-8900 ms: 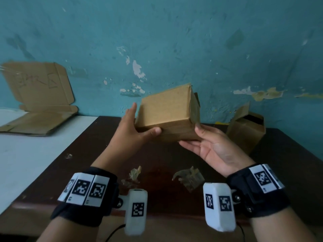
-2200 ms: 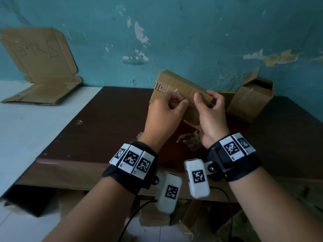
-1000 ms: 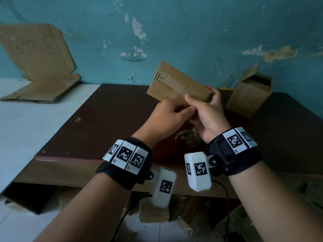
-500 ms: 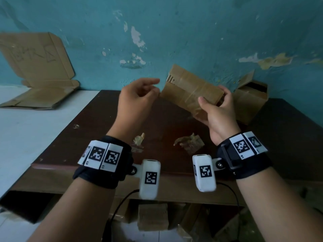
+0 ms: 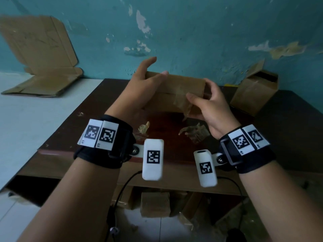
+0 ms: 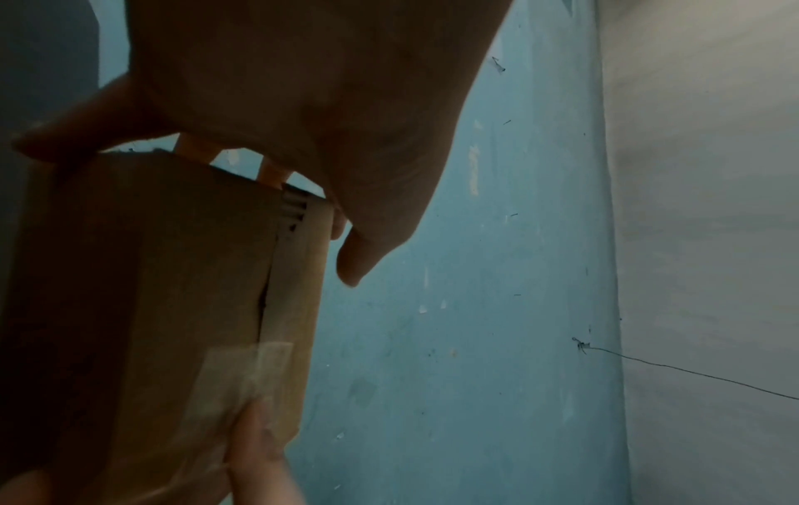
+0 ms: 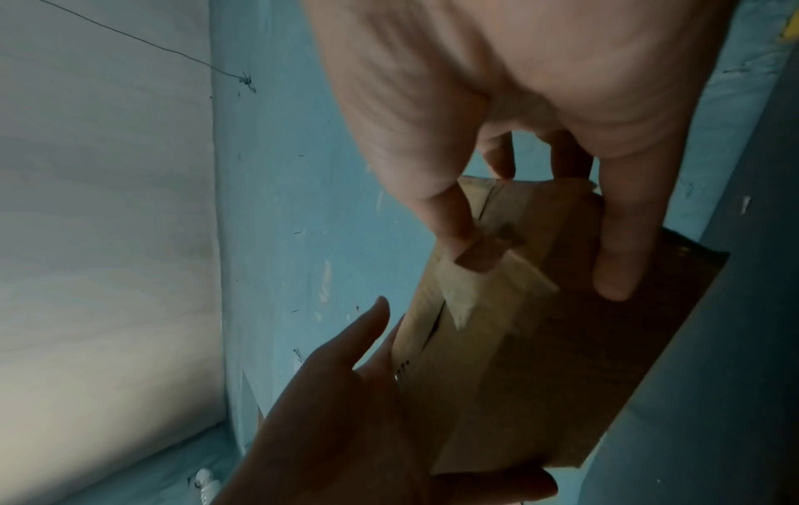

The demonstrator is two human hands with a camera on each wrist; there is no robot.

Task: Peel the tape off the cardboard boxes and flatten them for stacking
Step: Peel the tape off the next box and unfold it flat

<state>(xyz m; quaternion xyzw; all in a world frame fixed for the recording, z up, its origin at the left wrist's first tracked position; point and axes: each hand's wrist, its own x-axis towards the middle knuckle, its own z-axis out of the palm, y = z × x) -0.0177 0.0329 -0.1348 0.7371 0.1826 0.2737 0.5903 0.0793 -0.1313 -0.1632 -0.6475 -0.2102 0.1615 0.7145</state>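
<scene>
I hold a small brown cardboard box level above the dark table. My right hand grips its right end, fingers behind it. The thumb presses on a clear tape strip that runs across the front and hangs loose and crumpled at the bottom. My left hand straddles the left end with straight fingers behind and the thumb on the front edge. The left wrist view shows the tape over the flap seam. In the right wrist view the thumb sits on a bunched bit of tape.
A second box with an open flap stands at the back right of the table. Flattened cardboard leans on the teal wall over a white surface. Tape scraps lie on the table. More boxes sit under it.
Half a second ago my left hand was off the box; it has come back to the left end. The box has turned from tilted to level in my right hand.
</scene>
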